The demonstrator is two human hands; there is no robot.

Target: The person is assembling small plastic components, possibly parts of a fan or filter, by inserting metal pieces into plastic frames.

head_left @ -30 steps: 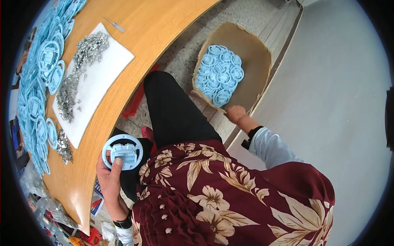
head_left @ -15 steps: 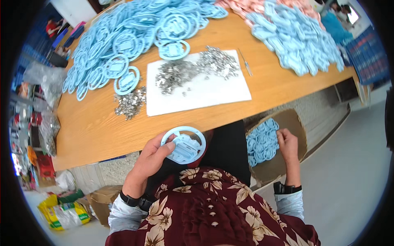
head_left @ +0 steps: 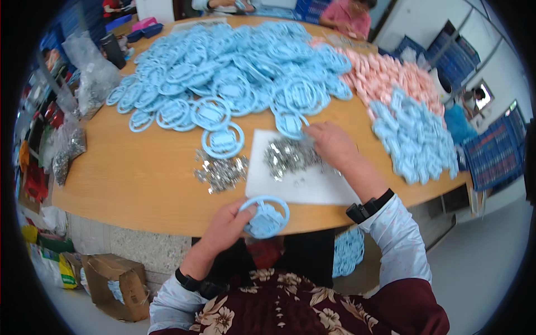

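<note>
**Left hand (head_left: 226, 226) on a blue ring part (head_left: 266, 224), right hand (head_left: 335, 146) over at the big blue pile (head_left: 218, 67)**

So the left hand has its thumb and fingers clamped on the left side of the ring part, which sits just off the near edge of the wooden table (head_left: 123, 187), in front of the person's body. The right hand is stretched forward over the white sheet (head_left: 312, 191), fingers bunched together right by a loose blue ring (head_left: 290, 124) at the front of the pile. Can't tell if they're actually gripping it, tbh.

Under that reach there's a heap of shiny metal bits (head_left: 287, 157) on the sheet, and a smaller metal heap (head_left: 221, 173) lies on the bare wood to its left. Off to the right, a pile of pink pieces (head_left: 396, 78) backs onto a stack of chunky light-blue pieces (head_left: 413, 139).
</note>
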